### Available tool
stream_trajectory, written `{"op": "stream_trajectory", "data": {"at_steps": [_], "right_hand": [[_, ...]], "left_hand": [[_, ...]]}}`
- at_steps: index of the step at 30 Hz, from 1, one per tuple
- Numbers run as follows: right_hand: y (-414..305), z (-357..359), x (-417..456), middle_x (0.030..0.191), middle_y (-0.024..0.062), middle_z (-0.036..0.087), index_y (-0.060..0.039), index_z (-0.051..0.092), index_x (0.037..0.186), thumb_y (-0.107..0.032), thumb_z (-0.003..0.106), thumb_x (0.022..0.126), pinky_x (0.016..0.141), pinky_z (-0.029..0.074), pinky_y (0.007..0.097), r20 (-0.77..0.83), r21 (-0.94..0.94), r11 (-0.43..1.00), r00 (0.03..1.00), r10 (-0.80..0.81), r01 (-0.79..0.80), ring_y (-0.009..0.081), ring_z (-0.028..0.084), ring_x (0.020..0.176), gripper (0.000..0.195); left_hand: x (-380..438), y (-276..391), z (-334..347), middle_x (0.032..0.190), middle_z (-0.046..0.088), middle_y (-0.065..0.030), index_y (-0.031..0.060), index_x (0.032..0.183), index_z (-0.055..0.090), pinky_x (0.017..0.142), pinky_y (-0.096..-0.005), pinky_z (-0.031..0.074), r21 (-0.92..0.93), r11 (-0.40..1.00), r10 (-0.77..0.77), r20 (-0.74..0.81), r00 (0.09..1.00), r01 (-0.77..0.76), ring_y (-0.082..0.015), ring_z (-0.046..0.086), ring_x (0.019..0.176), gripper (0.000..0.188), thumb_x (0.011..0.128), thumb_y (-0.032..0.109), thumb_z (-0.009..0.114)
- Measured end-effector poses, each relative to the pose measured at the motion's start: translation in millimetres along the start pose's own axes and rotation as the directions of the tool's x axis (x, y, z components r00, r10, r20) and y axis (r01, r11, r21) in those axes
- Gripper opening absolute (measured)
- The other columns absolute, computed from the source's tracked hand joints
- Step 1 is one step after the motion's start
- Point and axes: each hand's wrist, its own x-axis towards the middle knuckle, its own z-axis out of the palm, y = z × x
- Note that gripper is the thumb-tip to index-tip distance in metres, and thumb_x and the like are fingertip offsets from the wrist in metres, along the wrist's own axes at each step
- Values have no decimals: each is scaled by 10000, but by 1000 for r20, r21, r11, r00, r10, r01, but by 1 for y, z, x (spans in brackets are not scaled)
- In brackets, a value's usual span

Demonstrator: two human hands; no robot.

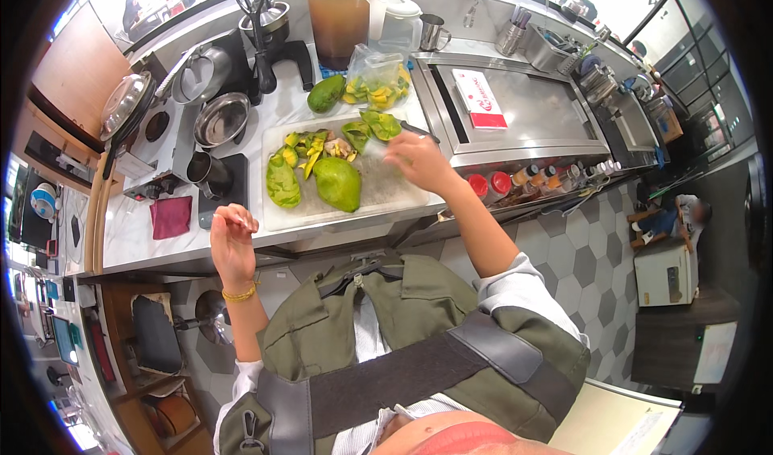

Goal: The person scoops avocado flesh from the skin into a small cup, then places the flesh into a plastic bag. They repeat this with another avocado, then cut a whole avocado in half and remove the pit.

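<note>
My right hand (416, 158) is over the right part of a white cutting board (386, 201), fingers bent and blurred; whether it pinches something pale cannot be told. A dark knife handle (419, 131) lies just behind it. My left hand (234, 237) is raised before the counter's front edge, touching nothing, fingers loosely curled. On the board lie a large green mango-like fruit (338, 184), a flat green piece (282, 181), yellow-green peels (311, 147), a pale brown lump (338, 148) and green pieces (381, 125). Behind are a whole green fruit (326, 94) and a clear plastic bag (377, 80) of yellow-green scraps.
A pitcher of brown liquid (339, 23) stands behind the board. To the left are a steel bowl (221, 120), a dark metal jug (208, 174) and a red cloth (171, 217). Right of the board is a steel counter unit (537, 104). A person (679, 219) sits far right.
</note>
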Motion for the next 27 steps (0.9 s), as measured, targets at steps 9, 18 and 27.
{"op": "stream_trajectory", "data": {"at_steps": [9,18,27], "right_hand": [[174,-32,16,1305,239,534,-18,484,1337,-547,528,884,1030,334,547,-392,-175,474,502,771,-863,411,472,1244,698],[166,-23,30,1254,259,568,-26,493,1326,-543,553,862,994,396,472,-236,-72,607,605,760,-791,389,525,1199,697],[110,-3,134,1021,159,671,-83,625,1178,-336,724,793,901,469,432,-195,-424,860,956,220,-285,330,621,1022,471]], "left_hand": [[-21,4,-7,805,439,-36,64,863,473,696,-276,367,107,994,31,-119,992,-18,-128,417,732,321,1032,323,385],[-15,-2,-16,817,458,-41,56,872,484,695,-276,381,134,991,11,-165,986,12,-128,438,738,313,1028,312,396],[11,-19,12,853,520,-30,44,944,520,718,-247,410,159,985,-57,-109,992,73,-100,479,757,251,1024,268,438]]}}
